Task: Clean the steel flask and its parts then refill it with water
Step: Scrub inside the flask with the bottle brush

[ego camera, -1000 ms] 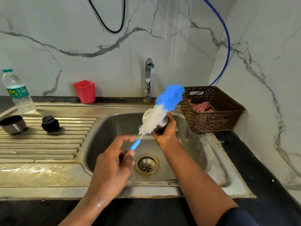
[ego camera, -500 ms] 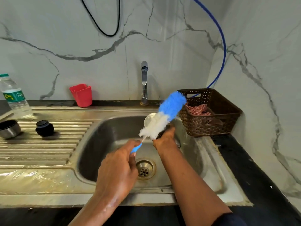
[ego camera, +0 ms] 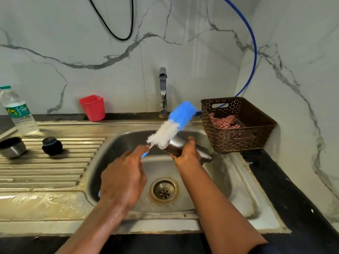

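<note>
While my right hand wraps its fingers round the middle of the flask, I hold it lying almost flat in the air over the sink, a little behind the drain. My left hand is closed on the blue handle of the brush, and the white part of the bristles lies against the left end of the flask; whether they enter it I cannot tell. I judge the flask to be stiff and not fragile, quite light if it is empty, but the smooth steel is probably wet and so slippery. A full grip round the body is therefore better than a hold by the fingertips near an end. The brush head looks soft and will bend easily, so I think the push must come along the handle. On the draining board at the left stand the steel cup and the black stopper, apart from each other. Behind them stands a water bottle with a green label; its white script seems to begin with "S", but I cannot read the word. On the flask I see no writing.
</note>
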